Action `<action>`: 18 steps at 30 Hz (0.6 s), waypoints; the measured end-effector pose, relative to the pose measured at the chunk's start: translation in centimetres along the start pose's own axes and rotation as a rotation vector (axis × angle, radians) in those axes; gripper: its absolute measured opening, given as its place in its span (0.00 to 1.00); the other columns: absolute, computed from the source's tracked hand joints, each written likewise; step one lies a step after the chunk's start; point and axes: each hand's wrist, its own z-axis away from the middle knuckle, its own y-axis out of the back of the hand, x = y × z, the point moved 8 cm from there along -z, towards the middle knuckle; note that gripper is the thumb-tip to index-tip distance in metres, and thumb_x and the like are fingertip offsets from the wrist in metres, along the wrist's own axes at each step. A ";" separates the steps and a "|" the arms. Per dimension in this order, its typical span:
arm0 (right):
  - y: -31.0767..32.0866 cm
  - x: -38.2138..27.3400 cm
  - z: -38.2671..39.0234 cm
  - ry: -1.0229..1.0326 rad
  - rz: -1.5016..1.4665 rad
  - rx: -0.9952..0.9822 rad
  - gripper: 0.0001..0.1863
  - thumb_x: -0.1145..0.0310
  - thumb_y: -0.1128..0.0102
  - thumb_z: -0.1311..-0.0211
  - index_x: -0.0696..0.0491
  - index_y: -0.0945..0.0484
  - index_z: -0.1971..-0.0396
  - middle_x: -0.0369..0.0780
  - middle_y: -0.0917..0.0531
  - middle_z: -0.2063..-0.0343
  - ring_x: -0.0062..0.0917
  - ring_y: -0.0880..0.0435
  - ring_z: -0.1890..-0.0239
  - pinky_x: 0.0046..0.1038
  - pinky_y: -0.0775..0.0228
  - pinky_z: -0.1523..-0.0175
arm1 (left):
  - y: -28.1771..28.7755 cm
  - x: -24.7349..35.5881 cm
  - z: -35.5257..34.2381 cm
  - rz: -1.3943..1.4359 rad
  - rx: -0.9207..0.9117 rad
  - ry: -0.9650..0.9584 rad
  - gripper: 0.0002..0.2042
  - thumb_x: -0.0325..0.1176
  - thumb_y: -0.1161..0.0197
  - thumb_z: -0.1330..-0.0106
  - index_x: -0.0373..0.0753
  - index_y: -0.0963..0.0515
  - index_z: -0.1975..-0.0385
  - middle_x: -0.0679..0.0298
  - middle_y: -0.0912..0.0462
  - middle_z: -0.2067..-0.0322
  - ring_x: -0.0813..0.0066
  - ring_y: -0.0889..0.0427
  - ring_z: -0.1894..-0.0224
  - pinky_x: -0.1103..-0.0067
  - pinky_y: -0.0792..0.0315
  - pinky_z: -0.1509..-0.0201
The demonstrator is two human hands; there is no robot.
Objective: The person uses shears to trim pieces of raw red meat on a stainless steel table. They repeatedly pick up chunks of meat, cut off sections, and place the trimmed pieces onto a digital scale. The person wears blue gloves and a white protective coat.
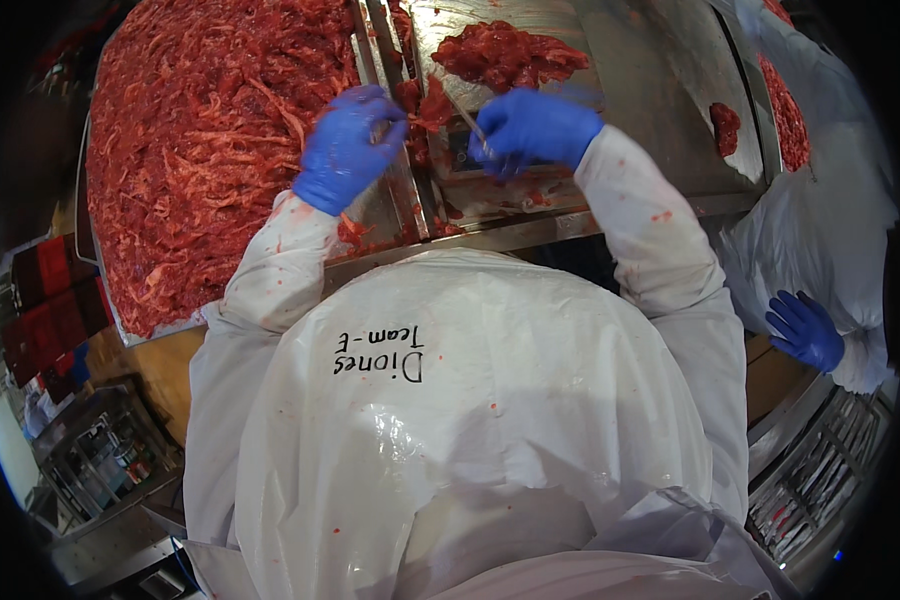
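Note:
My right hand (535, 130), in a blue glove, is closed around a thin, pale rod-like tool (460, 104). The rod slants up and left toward a small hanging scrap of red meat (432, 104). My left hand (350, 148), also blue-gloved, has curled fingers blurred by motion; whether it holds anything is unclear. It is beside a metal divider (402, 190), at the right edge of a large heap of shredded raw meat (210, 150). Beyond my right hand a smaller pile of meat (510, 55) lies on a metal plate (560, 15).
A steel worktop (660, 90) extends right, with one meat piece (725, 128) near its far end. Another person's blue-gloved hand (806, 330) hangs at the right, by a plastic-covered body. A metal rack (820, 480) stands at lower right, machinery (110, 450) at lower left.

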 end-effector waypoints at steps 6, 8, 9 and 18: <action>-6.5 4.3 0.7 0.059 0.241 -0.217 0.16 0.68 0.25 0.42 0.55 0.15 0.55 0.37 0.12 0.67 0.20 0.14 0.60 0.24 0.22 0.53 | 0.6 -9.5 5.4 0.048 -0.060 0.504 0.13 0.32 0.31 0.35 0.37 0.14 0.53 0.55 0.17 0.49 0.62 0.16 0.49 0.71 0.22 0.45; -5.5 5.2 3.6 0.109 0.143 -0.196 0.16 0.70 0.25 0.44 0.55 0.15 0.55 0.38 0.12 0.62 0.22 0.14 0.56 0.27 0.23 0.47 | 0.8 -10.9 6.3 0.054 -0.071 0.489 0.19 0.33 0.31 0.35 0.35 0.17 0.45 0.54 0.19 0.44 0.64 0.18 0.44 0.72 0.24 0.40; -3.7 6.4 4.6 0.142 0.177 -0.105 0.16 0.70 0.25 0.44 0.56 0.15 0.55 0.38 0.12 0.62 0.22 0.15 0.57 0.26 0.24 0.48 | 0.7 -11.9 5.9 0.091 -0.006 0.539 0.21 0.33 0.32 0.35 0.35 0.19 0.42 0.53 0.20 0.43 0.62 0.19 0.43 0.71 0.25 0.38; 6.0 -1.6 4.1 0.427 0.019 0.428 0.14 0.75 0.30 0.37 0.57 0.16 0.51 0.37 0.12 0.57 0.21 0.14 0.51 0.27 0.22 0.42 | -5.3 4.7 -7.7 0.221 -0.081 0.093 0.34 0.28 0.38 0.41 0.38 0.31 0.30 0.45 0.19 0.44 0.47 0.21 0.40 0.65 0.29 0.33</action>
